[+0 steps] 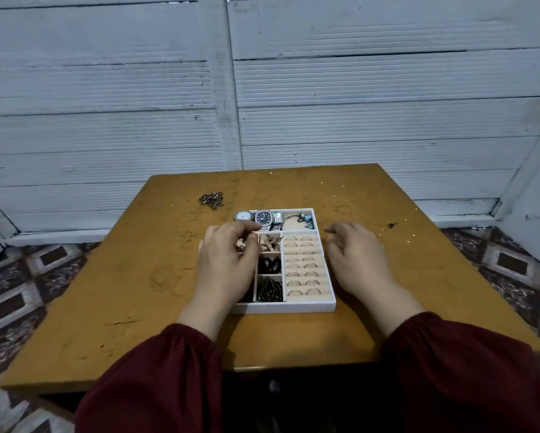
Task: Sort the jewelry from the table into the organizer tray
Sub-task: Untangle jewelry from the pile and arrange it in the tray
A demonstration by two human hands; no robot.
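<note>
While the left hand (228, 264) pinches one gold piece (241, 245) over the tray (284, 308), the right hand (357, 257) lies slack and empty beside it, with two watches (264, 217) at its far end and one chain (211, 200) on the table (137, 276).

No legible text, brand, label or number anywhere, with markings on the dark watch dial (264, 217) and the white watch dial (243, 216) at the organizer tray's (325, 305) far end too small to read.
</note>
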